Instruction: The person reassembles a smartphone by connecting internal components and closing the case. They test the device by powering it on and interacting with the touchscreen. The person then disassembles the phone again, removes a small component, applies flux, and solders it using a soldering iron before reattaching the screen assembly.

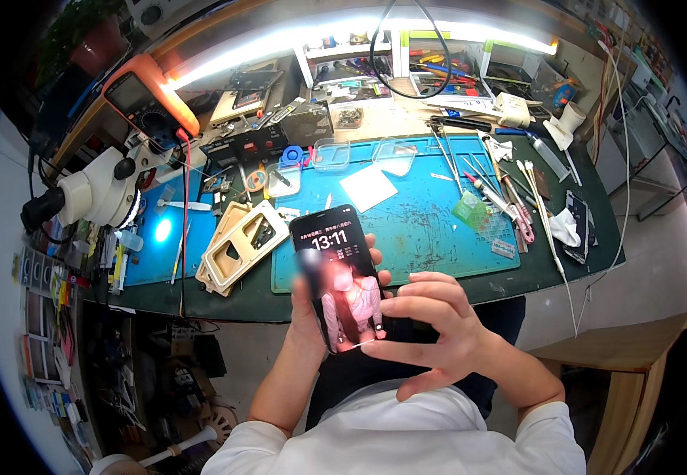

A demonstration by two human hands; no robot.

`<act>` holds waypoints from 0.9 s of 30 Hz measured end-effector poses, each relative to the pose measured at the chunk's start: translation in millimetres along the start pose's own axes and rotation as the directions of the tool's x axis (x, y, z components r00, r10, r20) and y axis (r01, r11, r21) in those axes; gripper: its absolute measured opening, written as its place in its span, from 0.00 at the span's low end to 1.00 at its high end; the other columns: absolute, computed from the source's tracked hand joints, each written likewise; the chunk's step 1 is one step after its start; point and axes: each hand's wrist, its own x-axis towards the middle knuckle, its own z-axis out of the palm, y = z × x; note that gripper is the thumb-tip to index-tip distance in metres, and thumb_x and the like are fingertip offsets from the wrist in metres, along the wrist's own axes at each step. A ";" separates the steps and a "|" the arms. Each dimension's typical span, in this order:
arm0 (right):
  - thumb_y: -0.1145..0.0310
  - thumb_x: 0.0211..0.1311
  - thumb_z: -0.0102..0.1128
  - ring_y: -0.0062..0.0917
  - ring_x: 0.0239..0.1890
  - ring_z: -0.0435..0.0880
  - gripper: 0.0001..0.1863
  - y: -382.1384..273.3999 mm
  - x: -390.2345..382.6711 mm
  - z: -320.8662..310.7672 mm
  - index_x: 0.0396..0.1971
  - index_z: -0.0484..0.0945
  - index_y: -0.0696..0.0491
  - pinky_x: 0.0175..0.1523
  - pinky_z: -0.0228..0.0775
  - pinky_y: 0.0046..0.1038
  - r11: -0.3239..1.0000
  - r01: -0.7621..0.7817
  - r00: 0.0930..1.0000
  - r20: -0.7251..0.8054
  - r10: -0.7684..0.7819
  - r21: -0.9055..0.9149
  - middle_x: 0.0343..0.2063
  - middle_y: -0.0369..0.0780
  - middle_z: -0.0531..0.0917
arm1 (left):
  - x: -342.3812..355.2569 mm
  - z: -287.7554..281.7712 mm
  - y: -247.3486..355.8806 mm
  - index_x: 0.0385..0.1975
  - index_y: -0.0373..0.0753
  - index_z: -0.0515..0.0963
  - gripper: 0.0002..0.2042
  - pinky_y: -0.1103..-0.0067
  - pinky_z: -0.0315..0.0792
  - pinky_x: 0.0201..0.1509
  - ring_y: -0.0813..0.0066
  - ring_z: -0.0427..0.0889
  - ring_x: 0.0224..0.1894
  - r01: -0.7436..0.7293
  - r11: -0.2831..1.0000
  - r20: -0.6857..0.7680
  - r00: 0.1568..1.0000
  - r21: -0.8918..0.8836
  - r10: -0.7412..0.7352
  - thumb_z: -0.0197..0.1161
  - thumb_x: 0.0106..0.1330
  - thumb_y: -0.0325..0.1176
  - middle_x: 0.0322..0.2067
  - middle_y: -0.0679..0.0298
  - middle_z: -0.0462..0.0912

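A black smartphone (351, 273), its screen lit with a lock-screen picture, is held upright and slightly tilted over the near edge of the bench. My left hand (305, 313) wraps round it, thumb along the left edge and fingertips showing past the right edge. Beside the phone's lower right, my right hand (434, 324) has its fingers spread and holds nothing. One of its fingertips reaches the lower part of the screen; whether it touches the glass I cannot tell. Beyond the phone lies a blue work mat (430, 214) with a white square sheet (368, 188) on it.
Cream-coloured trays (244, 245) lie left of the phone. Tweezers, a green circuit board (472, 209) and several hand tools cover the mat's right side. An opened phone (579, 226) lies at the far right. A microscope (94, 190) and an orange multimeter (151, 99) stand left.
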 end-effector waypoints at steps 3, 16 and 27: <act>0.35 0.65 0.62 0.37 0.66 0.70 0.29 2.4 6.0 0.6 0.57 0.85 0.38 0.71 0.66 0.48 0.999 0.051 0.998 0.044 -0.051 0.003 0.64 0.41 0.76 | -0.7 -0.6 -1.7 0.78 0.33 0.51 0.60 0.57 0.79 0.67 0.54 0.78 0.66 -0.001 1.000 0.006 1.000 0.014 0.001 0.74 0.56 0.68 0.67 0.51 0.73; 0.27 0.67 0.49 0.45 0.62 0.72 0.37 30.8 34.9 -14.2 0.56 0.86 0.42 0.67 0.65 0.47 0.988 0.014 1.000 0.008 -0.013 -0.156 0.65 0.46 0.74 | -11.4 -5.3 0.7 0.78 0.33 0.52 0.56 0.55 0.78 0.67 0.48 0.77 0.67 0.103 0.992 -0.007 0.995 0.074 -0.103 0.75 0.60 0.63 0.68 0.50 0.71; 0.28 0.69 0.49 0.47 0.66 0.69 0.38 41.5 51.2 -1.4 0.59 0.84 0.44 0.71 0.62 0.49 0.968 -0.107 0.994 -0.057 0.097 -0.226 0.66 0.49 0.72 | -8.5 0.6 3.3 0.76 0.36 0.57 0.54 0.58 0.80 0.66 0.55 0.79 0.66 0.144 0.976 0.001 0.989 0.166 -0.146 0.75 0.57 0.64 0.67 0.49 0.72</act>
